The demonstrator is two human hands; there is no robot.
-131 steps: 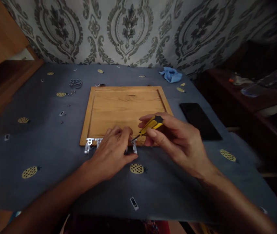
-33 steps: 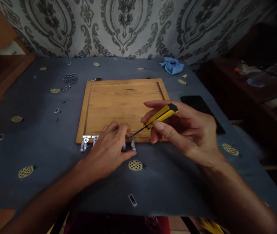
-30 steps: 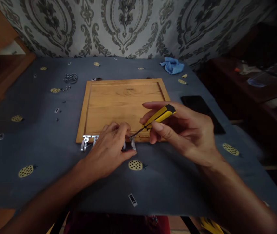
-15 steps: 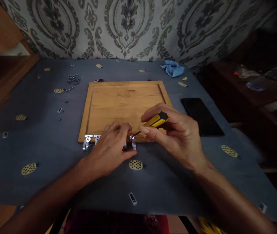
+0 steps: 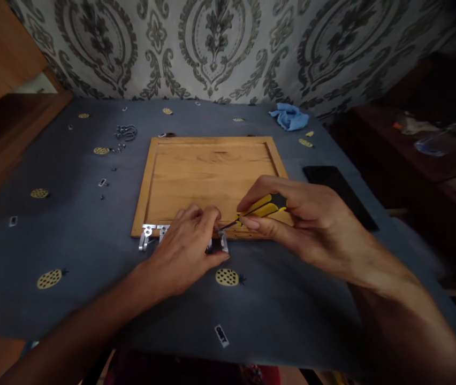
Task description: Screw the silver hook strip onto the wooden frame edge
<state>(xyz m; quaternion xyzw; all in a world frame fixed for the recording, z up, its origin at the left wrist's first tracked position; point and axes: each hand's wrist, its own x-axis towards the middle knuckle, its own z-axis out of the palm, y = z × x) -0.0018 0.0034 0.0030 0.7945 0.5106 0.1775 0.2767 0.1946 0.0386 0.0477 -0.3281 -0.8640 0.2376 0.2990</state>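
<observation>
A small screwdriver with a yellow and black handle (image 5: 263, 206) is held in the right hand (image 5: 312, 227), the grip closed around the handle between thumb and fingertips. The thin shaft is slanted down and to the left, and its tip is set at a silver metal hook fitting (image 5: 223, 241) on the near edge of a flat, light-brown wooden panel with a raised border (image 5: 207, 171). The left hand (image 5: 183, 251) is laid palm down over that same edge, its grip narrow, with fingers curled onto the fittings; whether one is pinched cannot be told. More silver fittings (image 5: 146, 236) are seen just left of it. The panel is laid on a tabletop covered in grey-blue cloth with yellow pineapple prints (image 5: 71, 251). A black phone (image 5: 334, 182) lies right of the panel.
</observation>
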